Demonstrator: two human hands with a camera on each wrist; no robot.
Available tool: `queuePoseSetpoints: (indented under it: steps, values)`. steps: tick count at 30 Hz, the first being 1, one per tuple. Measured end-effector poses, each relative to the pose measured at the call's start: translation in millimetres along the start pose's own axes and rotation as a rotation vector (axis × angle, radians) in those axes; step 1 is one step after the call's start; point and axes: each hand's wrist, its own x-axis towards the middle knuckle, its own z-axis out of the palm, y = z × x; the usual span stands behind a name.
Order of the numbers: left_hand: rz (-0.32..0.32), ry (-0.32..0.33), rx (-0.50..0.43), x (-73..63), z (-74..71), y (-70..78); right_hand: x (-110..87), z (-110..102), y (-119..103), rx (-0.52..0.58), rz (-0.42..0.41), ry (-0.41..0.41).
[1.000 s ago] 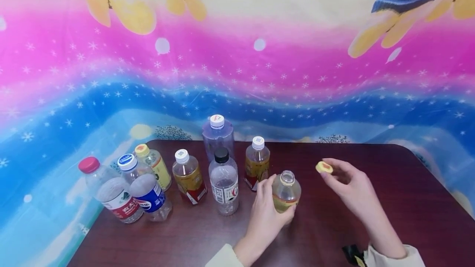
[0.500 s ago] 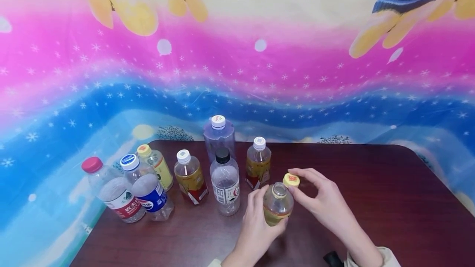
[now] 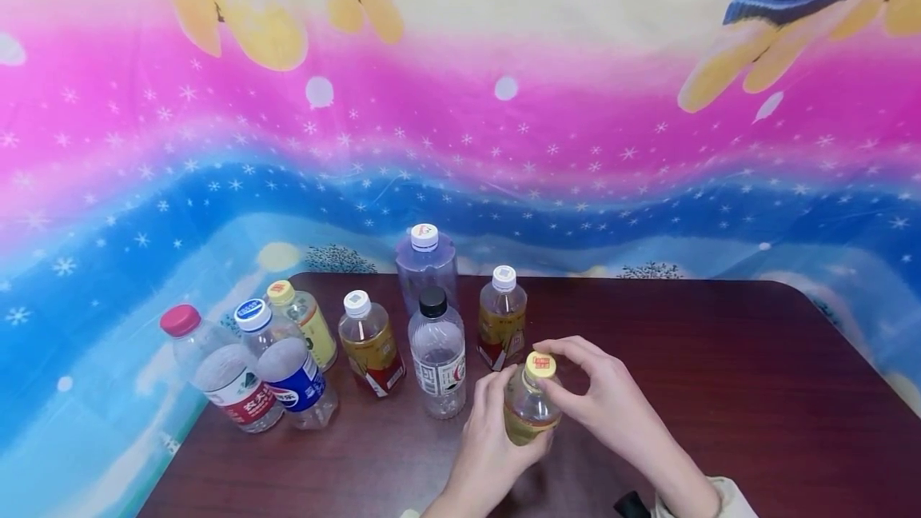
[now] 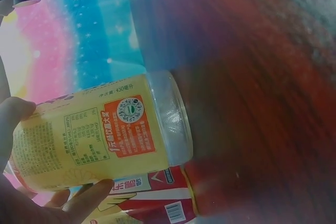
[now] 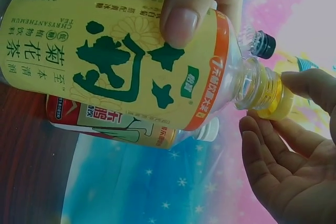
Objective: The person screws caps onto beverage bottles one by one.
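My left hand (image 3: 489,442) grips a clear plastic chrysanthemum tea bottle (image 5: 115,56) with a yellow label round its body. A yellow bottle cap (image 3: 541,364) sits over the mouth, pinched between thumb and fingers of my right hand (image 3: 612,398). Neck threads show beside the cap in the right wrist view. The bottle stands upright in the head view; in the left wrist view its clear base (image 4: 170,119) is held above or at the table, which I cannot tell. Just behind it is a white-capped bottle (image 3: 502,318) with a gold and red label.
Several capped bottles stand to the left: a black-capped one (image 3: 436,366), a gold-labelled one (image 3: 370,346), a blue-labelled one (image 3: 291,378), a red-capped one (image 3: 226,378) and a yellow-capped one (image 3: 309,326). A purplish bottle (image 3: 424,262) is at the back. The dark table (image 3: 719,374) meets a printed cloth (image 3: 647,206).
My right hand has brought the yellow cap leftward from beside the bottle onto its mouth. My left hand and the bottle have shifted slightly left and toward me.
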Motion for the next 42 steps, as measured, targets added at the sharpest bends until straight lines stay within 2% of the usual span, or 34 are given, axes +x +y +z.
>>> queuePoseSetpoints:
  steps: [7, 10, 26, 30, 36, 39, 42]
  values:
    - [0.055, 0.032, 0.012, 0.2, 0.5, -2.5, 0.2, 1.1, 1.1, -0.018, -0.016, 0.0]
    - [0.059, 0.031, 0.011, 0.7, 0.4, -3.6, 0.9, 0.9, 0.8, -0.019, -0.003, -0.008]
    - [-0.01, -0.019, -0.007, 1.9, -0.2, -4.1, 3.0, 3.1, 0.2, -0.028, 0.06, -0.023]
    - [-0.016, -0.025, -0.012, 1.8, 0.0, -4.5, 2.7, 4.0, 2.4, -0.023, 0.012, -0.02]
    - [0.015, -0.001, -0.001, 1.1, 1.0, -6.1, -0.9, 2.7, 6.1, -0.004, -0.094, -0.071]
    - [0.04, 0.02, 0.012, 0.7, 1.8, -6.9, -1.1, 0.7, 5.8, 0.011, -0.089, -0.083]
    - [0.049, 0.03, 0.018, 0.3, 2.4, -7.3, -0.3, -1.1, 4.2, 0.016, -0.047, -0.089]
